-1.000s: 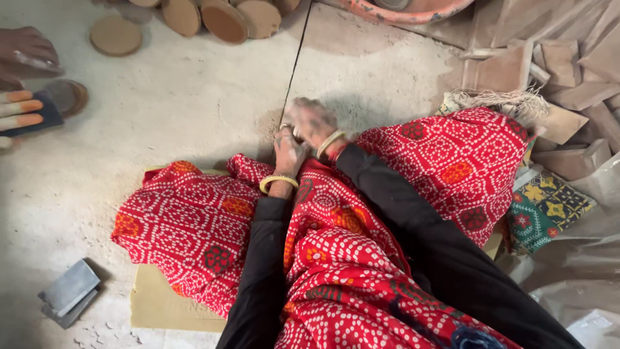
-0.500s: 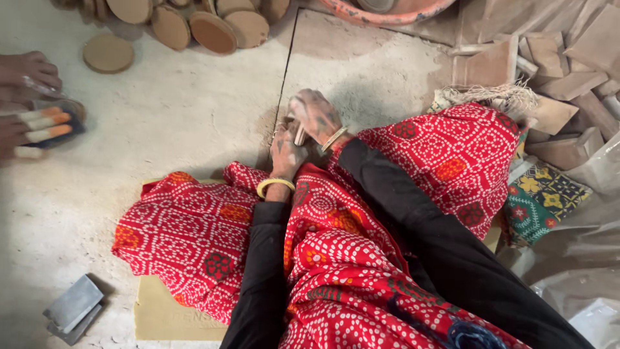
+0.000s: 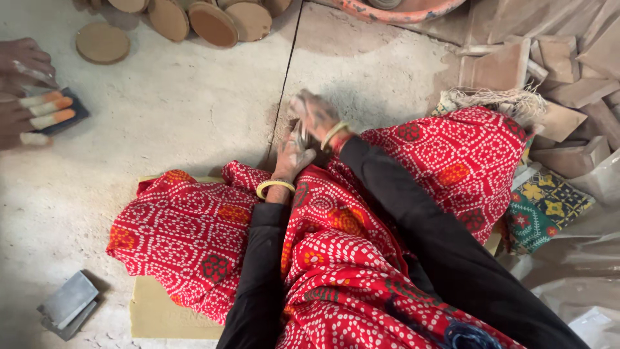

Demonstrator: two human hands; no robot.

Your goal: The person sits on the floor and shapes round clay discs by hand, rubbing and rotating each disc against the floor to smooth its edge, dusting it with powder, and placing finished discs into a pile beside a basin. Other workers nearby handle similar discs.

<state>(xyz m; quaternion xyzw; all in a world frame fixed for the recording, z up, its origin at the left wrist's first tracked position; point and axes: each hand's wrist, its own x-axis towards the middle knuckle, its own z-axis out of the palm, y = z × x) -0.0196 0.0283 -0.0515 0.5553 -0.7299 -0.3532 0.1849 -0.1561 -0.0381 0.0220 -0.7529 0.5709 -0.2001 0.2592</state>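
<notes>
Both hands are seen together at mid-frame, over the crack (image 3: pixel 284 84) in the dusty floor (image 3: pixel 194 110). The left hand (image 3: pixel 292 155) is laid low at the near end of the crack, fingers partly curled; a yellow bangle (image 3: pixel 275 187) is worn at the wrist. The right hand (image 3: pixel 314 115) is raised just above and beyond it, blurred, fingers bent; a bangle is seen at that wrist too. Whether anything is held between the hands cannot be told; a small pale object seems to be pinched there.

Red dotted cloth (image 3: pixel 194 239) is spread over both knees. Black sleeves (image 3: pixel 413 220) are noted on both arms.

Clay discs (image 3: pixel 102 42) are ranged at the far left. A co-worker's hand (image 3: pixel 26 116), clay-smeared, is pressed on a dark block (image 3: pixel 72 113) at the left edge. A grey block (image 3: pixel 68 304) is lying near left. Clay slabs (image 3: pixel 516 64) are stacked far right.
</notes>
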